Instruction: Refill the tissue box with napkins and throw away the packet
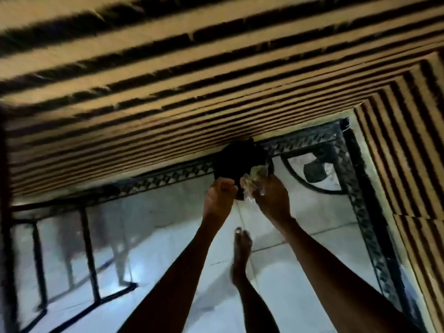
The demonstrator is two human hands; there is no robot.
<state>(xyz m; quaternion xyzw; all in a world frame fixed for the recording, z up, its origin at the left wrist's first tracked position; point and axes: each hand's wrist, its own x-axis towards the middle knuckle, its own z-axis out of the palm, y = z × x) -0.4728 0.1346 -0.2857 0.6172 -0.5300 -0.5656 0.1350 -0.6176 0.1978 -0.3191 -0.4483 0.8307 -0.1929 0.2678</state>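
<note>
A crumpled clear plastic packet (253,182) is pinched in my right hand (272,200) in the middle of the head view. My left hand (219,197) is closed on the edge of a black bag (236,162), which hangs just above both hands against the slatted wall. The packet sits at the bag's lower right edge, touching it. The picture is blurred, and the bag's opening cannot be made out. No tissue box or napkins are in view.
A wall of tan and black slats (192,80) fills the top and right. Below is a glossy tiled floor (168,236) with a dark patterned border (360,212). My bare foot (241,255) stands under the hands. Dark metal legs (90,255) stand at lower left.
</note>
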